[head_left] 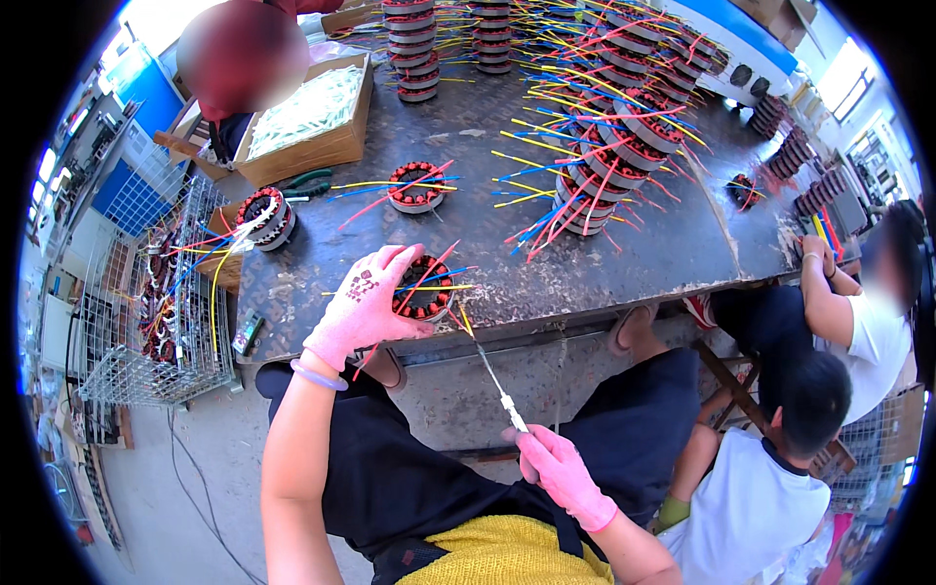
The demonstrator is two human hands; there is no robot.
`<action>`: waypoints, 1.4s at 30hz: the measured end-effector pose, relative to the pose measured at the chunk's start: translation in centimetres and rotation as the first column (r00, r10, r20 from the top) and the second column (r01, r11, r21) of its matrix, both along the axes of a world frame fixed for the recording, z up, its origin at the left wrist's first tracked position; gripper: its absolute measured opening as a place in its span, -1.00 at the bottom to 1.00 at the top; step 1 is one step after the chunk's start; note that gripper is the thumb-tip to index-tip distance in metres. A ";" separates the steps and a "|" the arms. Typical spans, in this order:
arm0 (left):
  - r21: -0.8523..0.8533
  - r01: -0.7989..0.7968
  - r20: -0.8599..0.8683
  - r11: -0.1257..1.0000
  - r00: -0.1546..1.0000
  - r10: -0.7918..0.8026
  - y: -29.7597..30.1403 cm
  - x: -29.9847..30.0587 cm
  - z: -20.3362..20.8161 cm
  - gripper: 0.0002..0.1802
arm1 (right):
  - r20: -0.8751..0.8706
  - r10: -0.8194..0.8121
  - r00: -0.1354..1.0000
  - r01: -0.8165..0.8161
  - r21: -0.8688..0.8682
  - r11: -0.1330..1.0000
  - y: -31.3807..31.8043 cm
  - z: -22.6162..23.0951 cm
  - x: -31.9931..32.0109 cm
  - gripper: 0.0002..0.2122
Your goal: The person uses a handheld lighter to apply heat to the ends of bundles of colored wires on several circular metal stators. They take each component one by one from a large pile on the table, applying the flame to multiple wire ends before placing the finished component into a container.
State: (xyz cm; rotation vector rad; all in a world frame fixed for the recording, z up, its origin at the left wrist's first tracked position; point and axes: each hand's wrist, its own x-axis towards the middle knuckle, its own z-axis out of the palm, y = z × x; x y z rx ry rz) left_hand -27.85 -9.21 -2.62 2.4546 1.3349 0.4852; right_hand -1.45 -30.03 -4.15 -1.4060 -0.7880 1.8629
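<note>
My left hand [363, 300], in a pink glove, is closed around the near side of a ring-shaped motor stator [425, 310] with red-and-black windings and red, blue and yellow leads. The stator rests on the dark table by its front edge. My right hand [561, 473], also gloved in pink, pinches the white end of a thin, pale sleeved lead [490, 370]. Its other end shows yellow close to the stator; whether they are joined I cannot tell. Beyond my left hand, a second stator [417, 187] lies on the table, with a third stator [265, 218] farther left.
Tall stacks of stators [597, 175] with leads sticking out stand on the table [468, 146]. Dark-handled pliers [307, 185] lie beside an open carton [322, 122] of pale pieces. A wire basket [146, 331] stands at left. Two people sit at right; another person is across the table.
</note>
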 end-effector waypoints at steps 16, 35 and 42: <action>-0.044 0.015 0.005 0.999 1.000 -0.014 -0.2 0.3 0.5 0.08 | 0.018 -0.022 1.000 0.022 0.015 1.000 -0.1 -0.6 -0.2 -0.71; 0.050 -0.007 0.130 0.999 0.991 0.000 0.0 2.9 -1.7 -0.01 | -0.013 -0.076 0.997 0.077 0.032 0.997 -0.3 -0.6 0.7 -0.70; -0.015 0.023 0.152 1.000 0.988 -0.020 0.0 2.7 -1.1 -0.01 | 0.021 -0.064 0.998 0.062 0.059 0.996 -0.5 -0.9 1.1 -0.70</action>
